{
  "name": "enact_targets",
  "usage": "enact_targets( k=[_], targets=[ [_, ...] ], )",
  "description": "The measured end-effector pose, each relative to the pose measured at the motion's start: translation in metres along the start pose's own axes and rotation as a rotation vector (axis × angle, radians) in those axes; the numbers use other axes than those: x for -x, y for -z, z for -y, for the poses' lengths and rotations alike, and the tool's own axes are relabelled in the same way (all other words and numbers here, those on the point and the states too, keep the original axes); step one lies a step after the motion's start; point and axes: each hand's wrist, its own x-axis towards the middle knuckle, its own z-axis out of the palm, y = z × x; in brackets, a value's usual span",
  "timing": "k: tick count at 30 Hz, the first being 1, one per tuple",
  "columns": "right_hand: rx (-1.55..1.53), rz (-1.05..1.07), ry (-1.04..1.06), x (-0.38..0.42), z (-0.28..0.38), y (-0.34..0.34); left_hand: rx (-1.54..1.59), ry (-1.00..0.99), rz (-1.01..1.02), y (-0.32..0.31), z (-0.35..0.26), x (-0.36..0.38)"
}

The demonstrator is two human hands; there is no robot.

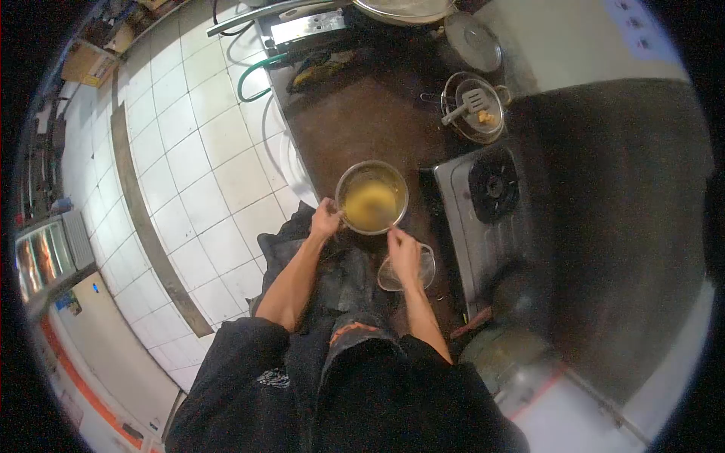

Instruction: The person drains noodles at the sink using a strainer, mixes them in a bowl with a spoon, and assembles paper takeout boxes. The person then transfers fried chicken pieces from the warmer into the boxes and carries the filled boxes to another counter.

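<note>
A round metal bowl point(340, 179) with yellow liquid point(368, 204) in it stands on the dark brown countertop. My left hand point(326, 220) is closed on the bowl's left rim, fingers at the edge. At the near right rim, my right hand point(405, 253) is closed in a pinch around a thin utensil that reaches into the liquid. A grey blur in the liquid hides the utensil's end, so its kind cannot be told. Partly under my right hand and forearm lies a clear round dish or strainer point(428, 269).
A gas stove point(462, 226) sits right of the bowl. Beyond it, a pan point(451, 89) holds a slotted spatula point(473, 103) and orange bits. A round lid point(483, 45) and a large pan point(408, 10) are at the back. The countertop's left edge borders white floor tiles point(189, 158).
</note>
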Motion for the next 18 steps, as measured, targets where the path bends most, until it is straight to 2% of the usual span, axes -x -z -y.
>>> enact_targets(
  k=[1, 4, 5, 6, 8, 11, 14, 17, 18],
  targets=[
    [-0.086, -0.043, -0.129, 0.001, 0.003, 0.003, 0.003, -0.022, -0.001, 0.002, -0.010, 0.008],
    [0.117, -0.120, 0.158, 0.001, -0.013, -0.027, -0.077, -0.146, -0.104, -0.007, -0.001, 0.013],
    [0.021, 0.060, -0.020, 0.002, 0.013, -0.003, -0.095, -0.154, -0.112, -0.008, 0.004, 0.006],
    [0.021, 0.020, 0.086, -0.013, 0.001, -0.001, -0.112, -0.162, -0.121, -0.008, 0.007, 0.000],
    [-0.072, -0.238, 0.061, -0.030, -0.005, -0.005, -0.103, -0.066, -0.026, -0.006, 0.015, -0.004],
    [-0.202, -0.198, 0.044, -0.050, -0.009, -0.028, -0.028, -0.008, -0.039, 0.001, -0.018, 0.018],
    [0.103, 0.118, 0.069, -0.018, 0.022, -0.012, -0.101, -0.032, -0.074, -0.003, -0.005, 0.009],
    [0.161, 0.114, 0.116, 0.025, -0.001, 0.014, 0.018, 0.139, 0.006, 0.007, -0.023, 0.016],
    [0.171, 0.109, 0.118, 0.033, -0.004, 0.019, 0.014, 0.118, 0.004, 0.004, -0.009, 0.008]
  ],
)
